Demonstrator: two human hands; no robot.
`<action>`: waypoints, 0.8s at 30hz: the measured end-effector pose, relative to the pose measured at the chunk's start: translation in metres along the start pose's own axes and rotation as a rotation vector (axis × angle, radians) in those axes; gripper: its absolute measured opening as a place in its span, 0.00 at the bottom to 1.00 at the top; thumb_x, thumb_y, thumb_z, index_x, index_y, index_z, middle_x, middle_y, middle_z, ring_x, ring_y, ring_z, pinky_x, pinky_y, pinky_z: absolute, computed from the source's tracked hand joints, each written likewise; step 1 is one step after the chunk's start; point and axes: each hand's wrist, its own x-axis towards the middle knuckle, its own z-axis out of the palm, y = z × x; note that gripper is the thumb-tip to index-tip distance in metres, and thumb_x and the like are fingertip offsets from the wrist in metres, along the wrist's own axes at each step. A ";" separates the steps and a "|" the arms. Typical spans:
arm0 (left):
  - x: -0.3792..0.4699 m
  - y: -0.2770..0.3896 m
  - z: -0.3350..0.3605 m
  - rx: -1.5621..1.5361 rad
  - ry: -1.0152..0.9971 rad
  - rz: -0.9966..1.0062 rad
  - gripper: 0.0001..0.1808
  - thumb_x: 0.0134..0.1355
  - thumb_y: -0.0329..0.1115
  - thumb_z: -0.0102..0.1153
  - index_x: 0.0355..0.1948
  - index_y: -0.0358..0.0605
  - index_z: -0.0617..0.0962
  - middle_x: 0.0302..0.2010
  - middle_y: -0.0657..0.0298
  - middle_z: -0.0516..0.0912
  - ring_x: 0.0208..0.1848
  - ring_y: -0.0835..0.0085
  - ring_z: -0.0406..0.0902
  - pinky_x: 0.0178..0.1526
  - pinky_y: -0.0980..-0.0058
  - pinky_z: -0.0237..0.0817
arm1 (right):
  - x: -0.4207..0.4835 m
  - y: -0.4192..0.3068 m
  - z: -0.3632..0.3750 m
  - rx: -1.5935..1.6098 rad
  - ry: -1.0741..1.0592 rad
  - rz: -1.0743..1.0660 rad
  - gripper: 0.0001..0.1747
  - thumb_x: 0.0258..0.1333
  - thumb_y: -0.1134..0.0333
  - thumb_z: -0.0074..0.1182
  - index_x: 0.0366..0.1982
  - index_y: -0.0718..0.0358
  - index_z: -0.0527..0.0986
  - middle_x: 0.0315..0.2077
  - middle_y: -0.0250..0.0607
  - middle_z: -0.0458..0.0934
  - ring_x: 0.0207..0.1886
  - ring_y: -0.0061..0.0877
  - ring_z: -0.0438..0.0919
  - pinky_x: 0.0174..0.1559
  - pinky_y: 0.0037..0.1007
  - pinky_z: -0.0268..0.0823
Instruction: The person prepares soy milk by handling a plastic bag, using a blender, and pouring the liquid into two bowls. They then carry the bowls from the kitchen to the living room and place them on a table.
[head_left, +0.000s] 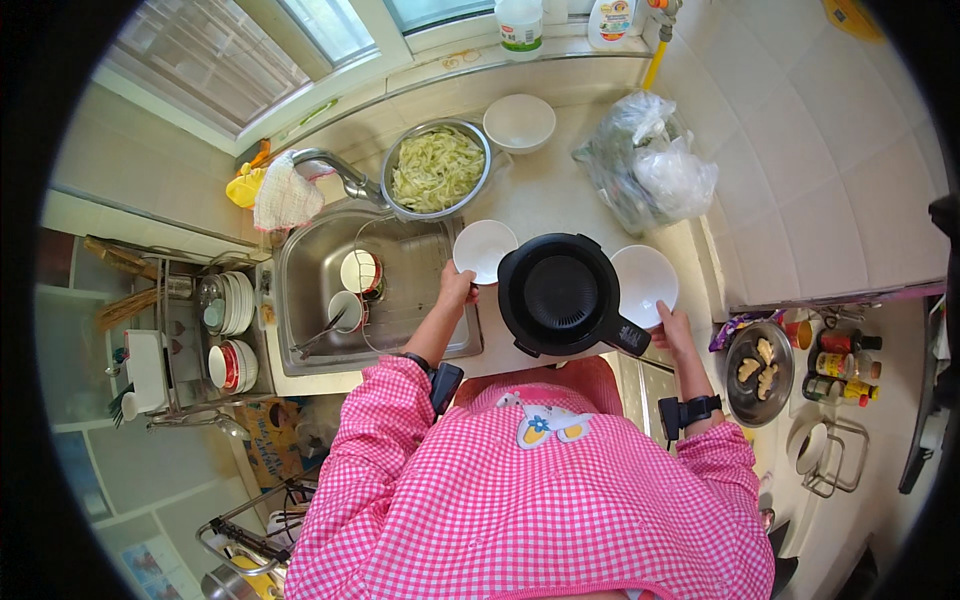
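Note:
My left hand grips the near rim of a small white bowl beside the sink. With my right hand I hold the near edge of a larger white bowl. Between the two bowls stands a black pot-like vessel with a handle pointing to the lower right. A third white bowl rests farther back on the counter. To its left, a metal basin holds shredded pale green vegetable.
The steel sink at left holds cups and a wire rack. Plastic bags lie at the back right. A metal plate with ginger and several condiment bottles stand at right. A dish rack with plates is at far left.

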 end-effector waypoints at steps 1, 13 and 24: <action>0.002 -0.002 0.001 -0.006 0.001 0.002 0.17 0.54 0.25 0.49 0.46 0.42 0.67 0.20 0.63 0.73 0.13 0.76 0.70 0.12 0.73 0.64 | -0.008 -0.012 -0.007 -0.157 0.021 0.072 0.19 0.57 0.58 0.51 0.34 0.71 0.75 0.21 0.41 0.78 0.17 0.27 0.76 0.21 0.28 0.71; 0.013 -0.007 0.009 0.010 -0.034 0.015 0.22 0.53 0.23 0.47 0.52 0.42 0.67 0.20 0.63 0.73 0.12 0.77 0.69 0.11 0.74 0.63 | -0.148 -0.169 -0.015 -0.567 -0.439 -0.869 0.25 0.46 0.57 0.62 0.42 0.66 0.72 0.39 0.48 0.75 0.46 0.39 0.74 0.47 0.36 0.67; 0.026 -0.011 0.013 0.035 -0.033 0.076 0.20 0.58 0.29 0.50 0.52 0.43 0.66 0.23 0.61 0.75 0.13 0.76 0.70 0.14 0.72 0.69 | -0.169 -0.144 0.015 -0.374 -0.251 -0.825 0.26 0.47 0.65 0.61 0.47 0.68 0.66 0.35 0.56 0.77 0.38 0.48 0.78 0.40 0.38 0.69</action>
